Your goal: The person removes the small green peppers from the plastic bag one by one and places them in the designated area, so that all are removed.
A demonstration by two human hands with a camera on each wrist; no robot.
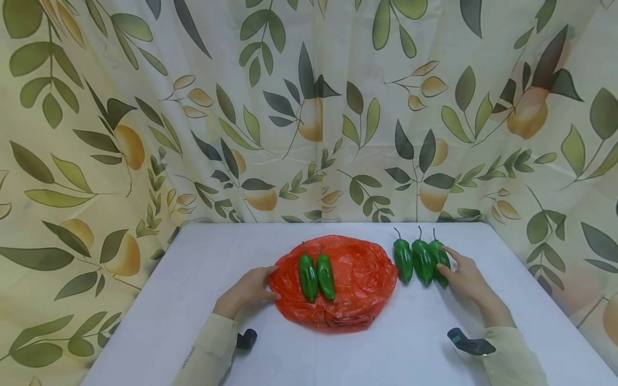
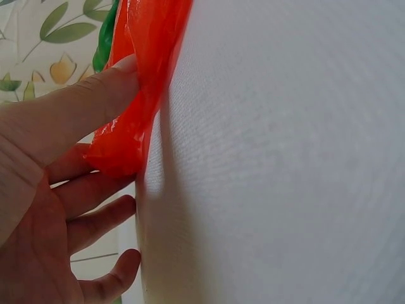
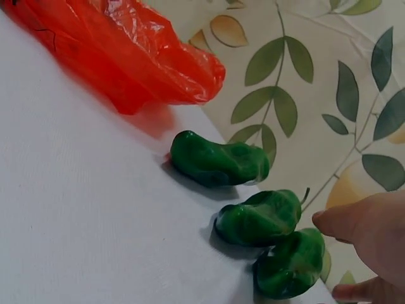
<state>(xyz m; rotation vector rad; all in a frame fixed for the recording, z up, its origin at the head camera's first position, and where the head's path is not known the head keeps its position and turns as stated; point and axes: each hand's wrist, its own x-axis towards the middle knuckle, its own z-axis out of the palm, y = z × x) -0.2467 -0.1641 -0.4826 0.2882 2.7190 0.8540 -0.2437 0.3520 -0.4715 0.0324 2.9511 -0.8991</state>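
A crumpled red plastic bag (image 1: 357, 279) lies on the white table, with two green peppers (image 1: 309, 276) side by side on its left half. My left hand (image 1: 248, 292) holds the bag's left edge; in the left wrist view the thumb (image 2: 114, 88) lies over the red plastic and the other fingers are behind or below it. Three more green peppers (image 1: 403, 260) stand in a row right of the bag, stems pointing away. My right hand (image 1: 463, 273) is at the rightmost pepper (image 1: 438, 257), thumb and forefinger spread beside it; firm contact is not visible.
The white table (image 1: 362, 359) ends at a leaf-patterned curtain (image 1: 347, 107) behind and on both sides. Dark devices (image 1: 470, 343) are worn at both wrists. The bag's right edge lies close to the leftmost pepper of the row.
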